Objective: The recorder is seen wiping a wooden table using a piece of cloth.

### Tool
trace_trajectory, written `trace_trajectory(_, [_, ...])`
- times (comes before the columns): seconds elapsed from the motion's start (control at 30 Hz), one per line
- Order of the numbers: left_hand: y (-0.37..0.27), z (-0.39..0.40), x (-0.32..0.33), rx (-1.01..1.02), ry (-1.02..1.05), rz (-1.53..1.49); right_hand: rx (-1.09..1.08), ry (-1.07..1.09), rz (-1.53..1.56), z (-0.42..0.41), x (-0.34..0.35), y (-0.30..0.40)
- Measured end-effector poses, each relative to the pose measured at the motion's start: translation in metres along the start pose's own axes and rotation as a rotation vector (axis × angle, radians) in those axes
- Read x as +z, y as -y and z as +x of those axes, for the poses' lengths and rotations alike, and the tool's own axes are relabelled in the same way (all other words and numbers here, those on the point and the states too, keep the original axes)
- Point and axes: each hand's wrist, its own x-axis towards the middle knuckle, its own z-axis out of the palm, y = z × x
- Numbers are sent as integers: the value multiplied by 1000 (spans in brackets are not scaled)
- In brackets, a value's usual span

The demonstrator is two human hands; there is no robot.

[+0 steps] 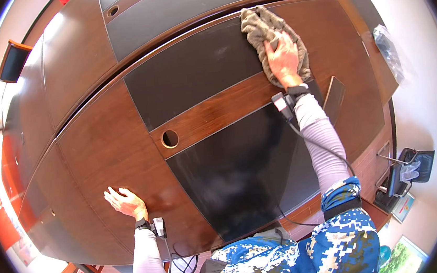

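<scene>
My right hand (284,57) rests on a bunched grey-brown cloth (252,26) with its fingers over the folds. The cloth lies on a dark brown wooden conference table (101,147), across the edge of a black inlaid panel (192,68). My left hand (128,203) holds nothing and has its fingers apart. It is over the brown wood to the left of a nearer, glossy black panel (238,178); whether it touches the surface I cannot tell. Each wrist wears a black strap with a small cabled device.
A round cable hole (170,139) opens in the tabletop. A narrow flat piece (333,95) lies right of my forearm. Clear plastic wrap (388,53) is at the far right. Chairs (14,61) stand around the table. Loose black cables (185,268) hang beside my body.
</scene>
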Motion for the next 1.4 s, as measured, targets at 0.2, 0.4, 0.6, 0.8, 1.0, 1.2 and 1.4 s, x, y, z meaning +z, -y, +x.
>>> trace_trajectory(0.2, [10, -3, -4, 0, 8, 8, 13, 22, -78, 54, 32, -10])
trace_trajectory(0.4, [3, -8, -2, -41, 24, -1, 51, 69, -129, 74, 32, -15])
trace_trajectory(0.6, [-13, -9, -2, -58, 32, -1, 274, 237, -41, 83, 29, -9])
trace_trajectory(0.8, [-20, -6, -9, -90, 59, -27, 240, 189, -29, 65, 45, 94])
trace_trajectory(1.0, [-24, -5, -13, -112, 95, -37, -43, 90, 35, 29, 82, 213])
trace_trajectory(1.2, [-29, -6, -13, -111, 107, -59, -405, -59, 93, -23, 107, 336])
trace_trajectory(1.4, [-30, -5, -18, -109, 121, -71, -534, 40, 303, -73, 100, 444])
